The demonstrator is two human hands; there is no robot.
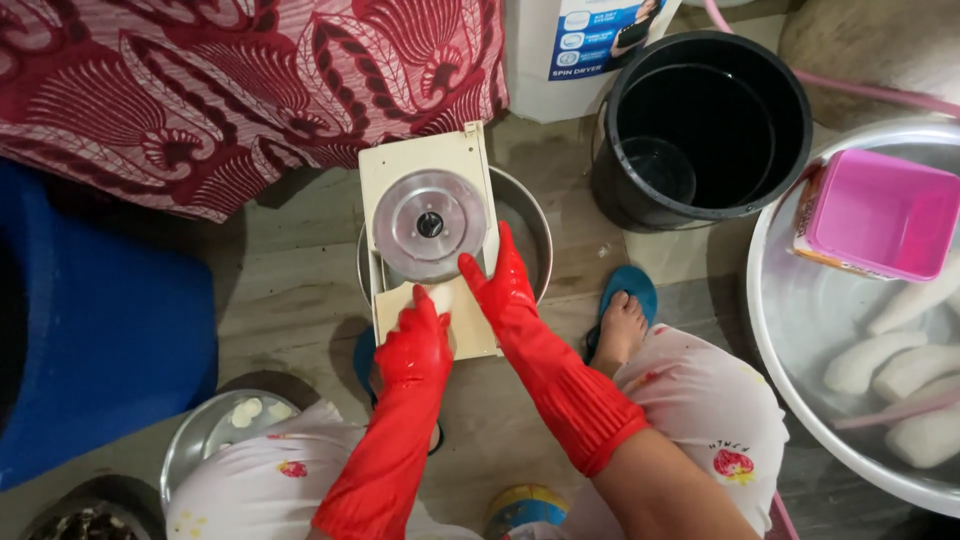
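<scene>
The person squats on the floor (300, 290) in red rubber gloves, working at a cream slicer board (425, 190) that lies across a steel bowl (528, 225) in the middle of the scene. The board carries a round metal blade disc (430, 225). The left hand (415, 345) sits at the near end of the board, its grip curled over a pale white piece (440, 298) and pressing it against the board just below the disc. The right hand (505, 285) lies along the board's right edge, fingers stretched out flat and grasping nothing, steadying the board.

To the far right stands a black bucket (705, 120). At the right edge a wide metal basin (800, 350) holds long white peeled pieces (880, 360) and a pink tub (880, 215). At the near left a small steel dish (200, 440) holds a few round white slices (248, 412). A blue container (90, 340) fills the left side, and a red patterned cloth (230, 80) hangs at the far left.
</scene>
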